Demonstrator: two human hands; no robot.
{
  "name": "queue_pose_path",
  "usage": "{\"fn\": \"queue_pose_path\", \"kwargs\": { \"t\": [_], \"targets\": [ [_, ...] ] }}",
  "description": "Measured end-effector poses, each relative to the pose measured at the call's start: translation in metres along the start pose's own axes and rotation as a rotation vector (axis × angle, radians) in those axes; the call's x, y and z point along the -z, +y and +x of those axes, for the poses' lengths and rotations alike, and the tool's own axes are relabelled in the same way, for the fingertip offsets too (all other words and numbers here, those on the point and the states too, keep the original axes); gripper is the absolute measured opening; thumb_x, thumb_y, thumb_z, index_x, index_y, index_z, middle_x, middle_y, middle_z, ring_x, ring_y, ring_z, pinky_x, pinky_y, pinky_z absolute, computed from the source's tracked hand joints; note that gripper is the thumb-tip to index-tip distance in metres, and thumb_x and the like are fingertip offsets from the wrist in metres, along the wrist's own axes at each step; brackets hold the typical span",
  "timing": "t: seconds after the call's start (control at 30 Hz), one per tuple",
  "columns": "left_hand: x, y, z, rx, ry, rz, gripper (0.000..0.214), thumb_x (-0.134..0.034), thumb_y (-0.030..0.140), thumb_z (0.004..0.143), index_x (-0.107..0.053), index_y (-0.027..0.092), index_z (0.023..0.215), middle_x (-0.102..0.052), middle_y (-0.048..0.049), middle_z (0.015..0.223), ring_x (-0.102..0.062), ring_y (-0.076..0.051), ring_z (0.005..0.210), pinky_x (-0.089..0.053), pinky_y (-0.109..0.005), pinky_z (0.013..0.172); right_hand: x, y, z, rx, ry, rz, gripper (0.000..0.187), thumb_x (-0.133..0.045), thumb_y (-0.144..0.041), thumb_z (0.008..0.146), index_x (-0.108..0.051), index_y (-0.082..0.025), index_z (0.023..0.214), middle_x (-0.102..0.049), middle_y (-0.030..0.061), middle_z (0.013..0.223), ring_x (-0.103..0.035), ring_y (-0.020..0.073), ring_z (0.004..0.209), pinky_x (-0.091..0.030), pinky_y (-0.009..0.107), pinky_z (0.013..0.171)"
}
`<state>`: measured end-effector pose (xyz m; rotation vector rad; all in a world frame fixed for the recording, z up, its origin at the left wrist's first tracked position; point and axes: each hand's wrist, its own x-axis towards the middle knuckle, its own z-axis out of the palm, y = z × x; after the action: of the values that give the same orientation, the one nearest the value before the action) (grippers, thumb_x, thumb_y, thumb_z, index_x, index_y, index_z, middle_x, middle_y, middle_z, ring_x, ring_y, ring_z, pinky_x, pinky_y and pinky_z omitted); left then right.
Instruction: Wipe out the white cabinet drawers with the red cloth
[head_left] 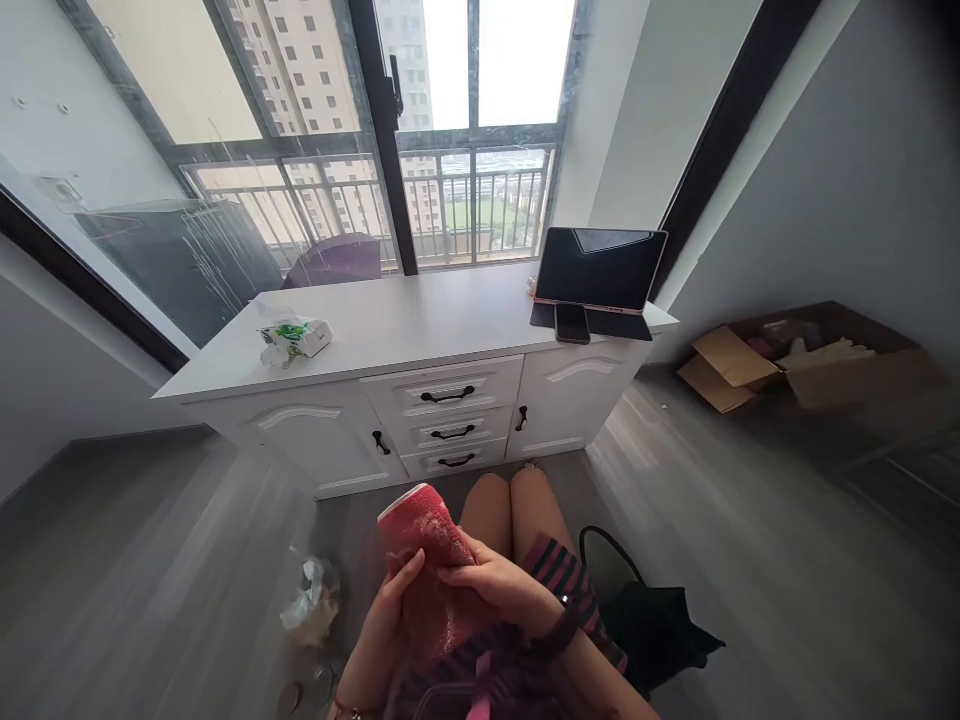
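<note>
I am seated, knees showing below me, holding a red sparkly cloth-like roll [421, 560] over my lap. My left hand [391, 608] wraps around its lower left side with the thumb against the fabric. My right hand [501, 588] grips its right side, fingers curled over the front. The roll's top end has a pale rim and points up toward the cabinet.
A white cabinet [420, 330] with drawers stands ahead under the window; on it lie a tissue pack [296, 338], a tablet [600, 268] and a phone [572, 322]. A crumpled plastic bag [309, 602] lies left on the floor, a black bag [645, 620] right, a cardboard box [802, 365] far right.
</note>
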<state>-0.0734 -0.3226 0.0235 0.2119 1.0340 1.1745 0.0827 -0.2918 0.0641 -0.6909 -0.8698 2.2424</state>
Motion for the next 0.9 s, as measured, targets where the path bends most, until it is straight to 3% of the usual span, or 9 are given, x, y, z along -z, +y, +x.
{"fn": "queue_pose_path", "kwargs": {
  "t": [0.13,0.37,0.47,0.53,0.63,0.7,0.73,0.8,0.9],
  "targets": [
    [-0.014,0.005,0.004,-0.033,0.210,0.114,0.032,-0.075,0.025,0.069,-0.066,0.017,0.099,-0.074,-0.0085,0.095,-0.069,-0.026,0.093,-0.053,-0.040,0.090,0.003,0.000,-0.001,0.025,-0.019,0.015,0.063,-0.079,-0.030,0.068,-0.055,-0.024,0.126,-0.064,0.0031,0.119,-0.055,0.0224,0.116,-0.038,0.036,0.103],
    [-0.021,-0.006,0.011,-0.215,0.213,0.393,0.046,-0.071,0.049,0.070,-0.067,0.015,0.101,-0.071,-0.0126,0.107,-0.064,-0.029,0.105,-0.049,-0.042,0.095,0.013,0.006,0.001,0.173,0.110,-0.087,0.060,-0.078,-0.025,0.067,-0.057,-0.024,0.124,-0.064,0.0026,0.120,-0.053,0.0244,0.119,-0.035,0.040,0.106],
    [-0.004,-0.010,0.023,-0.361,0.061,0.626,0.052,-0.056,0.053,0.081,-0.062,0.017,0.118,-0.062,-0.0131,0.127,-0.055,-0.028,0.120,-0.043,-0.043,0.101,0.033,0.009,-0.007,0.144,0.291,-0.031,0.053,-0.077,-0.033,0.065,-0.063,-0.020,0.115,-0.067,0.0061,0.113,-0.057,0.0286,0.113,-0.039,0.045,0.103],
    [0.016,-0.013,0.031,-0.484,-0.027,0.981,0.052,-0.058,0.044,0.080,-0.056,0.022,0.128,-0.051,-0.0110,0.140,-0.043,-0.027,0.131,-0.034,-0.046,0.109,0.056,0.011,-0.022,0.129,0.460,0.014,0.046,-0.074,-0.042,0.064,-0.068,-0.020,0.104,-0.067,0.0088,0.113,-0.057,0.0317,0.114,-0.042,0.046,0.100],
    [0.053,-0.024,0.037,-0.505,-0.014,1.554,0.060,-0.068,0.019,0.067,-0.059,0.024,0.125,-0.038,-0.0111,0.149,-0.030,-0.031,0.138,-0.028,-0.050,0.111,0.103,0.018,-0.056,0.098,0.713,-0.087,0.033,-0.071,-0.046,0.061,-0.071,-0.025,0.086,-0.063,0.0097,0.120,-0.049,0.0321,0.123,-0.040,0.043,0.104],
    [0.074,-0.035,0.038,-0.537,-0.001,1.724,0.052,-0.062,0.009,0.068,-0.065,0.025,0.117,-0.034,-0.0101,0.151,-0.028,-0.030,0.140,-0.029,-0.049,0.111,0.134,0.031,-0.080,0.043,0.971,-0.284,0.038,-0.072,-0.049,0.053,-0.071,-0.024,0.081,-0.066,0.0100,0.116,-0.046,0.0348,0.126,-0.032,0.047,0.110],
    [0.083,-0.041,0.039,-0.584,0.006,1.763,0.045,-0.058,0.008,0.071,-0.067,0.025,0.111,-0.036,-0.0092,0.150,-0.029,-0.029,0.139,-0.030,-0.047,0.111,0.146,0.040,-0.090,0.031,1.023,-0.369,0.044,-0.073,-0.050,0.049,-0.071,-0.023,0.082,-0.068,0.0108,0.113,-0.047,0.0368,0.125,-0.027,0.049,0.112],
    [0.092,-0.053,0.040,-0.699,0.039,1.811,0.034,-0.051,0.008,0.078,-0.070,0.024,0.101,-0.044,-0.0079,0.144,-0.035,-0.026,0.135,-0.032,-0.047,0.110,0.162,0.061,-0.106,0.110,1.004,-0.494,0.052,-0.073,-0.051,0.048,-0.072,-0.020,0.091,-0.068,0.0115,0.113,-0.049,0.0366,0.123,-0.028,0.047,0.112],
    [0.087,-0.062,0.048,-0.791,0.095,1.866,0.032,-0.047,0.008,0.081,-0.071,0.025,0.095,-0.058,-0.0065,0.131,-0.044,-0.027,0.128,-0.030,-0.051,0.109,0.164,0.085,-0.112,0.122,0.909,-0.589,0.050,-0.074,-0.048,0.050,-0.073,-0.024,0.094,-0.069,0.0104,0.113,-0.053,0.0370,0.120,-0.034,0.046,0.108]
  ]
}}
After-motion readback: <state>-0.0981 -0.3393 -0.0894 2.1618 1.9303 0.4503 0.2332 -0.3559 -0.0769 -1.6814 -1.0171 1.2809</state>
